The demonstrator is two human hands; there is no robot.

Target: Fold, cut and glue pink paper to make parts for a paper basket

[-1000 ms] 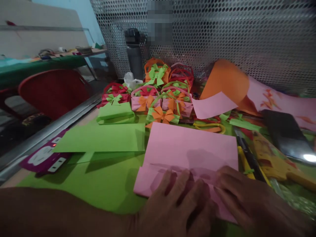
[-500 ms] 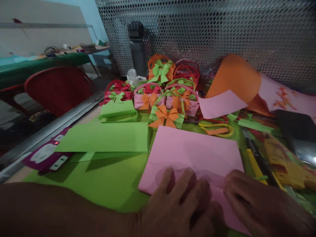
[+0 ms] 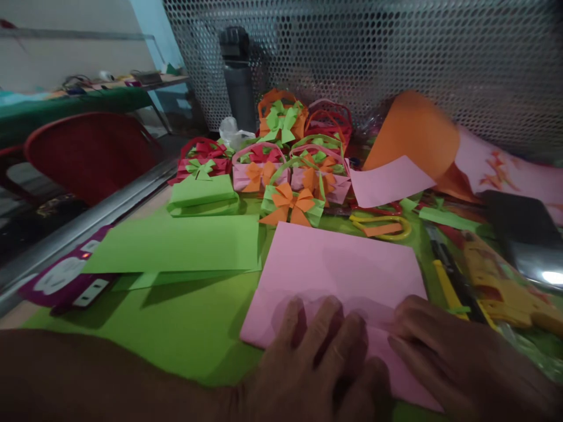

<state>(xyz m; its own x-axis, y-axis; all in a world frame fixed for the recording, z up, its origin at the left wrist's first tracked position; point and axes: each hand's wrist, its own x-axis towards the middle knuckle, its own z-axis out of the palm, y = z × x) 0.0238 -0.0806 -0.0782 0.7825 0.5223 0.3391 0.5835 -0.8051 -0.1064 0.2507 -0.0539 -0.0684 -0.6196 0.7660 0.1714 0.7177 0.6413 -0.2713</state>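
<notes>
A sheet of pink paper (image 3: 343,264) lies on the green surface (image 3: 189,328) in front of me, a crease or fold running across its lower part. My left hand (image 3: 316,363) rests on the near part of the sheet, fingers spread and pressed down, holding nothing. At the right edge of the same paper, my right hand (image 3: 444,346) is closed with its fingers curled, thumb side against the paper; the fingertips are partly hidden. Just behind the sheet stands a small green paper basket with an orange bow (image 3: 292,205).
More paper baskets (image 3: 261,167), a folded green piece (image 3: 204,193) and a dark bottle (image 3: 240,88) stand behind. Green sheets (image 3: 176,243) and a purple power strip (image 3: 70,275) lie left. At right are yellow-handled scissors (image 3: 382,225), a cutter (image 3: 457,281), a yellow glue gun (image 3: 497,281) and a phone (image 3: 523,234).
The whole view has shifted slightly, so things appear a little further left. Both hands stay at nearly the same places on the pink paper.
</notes>
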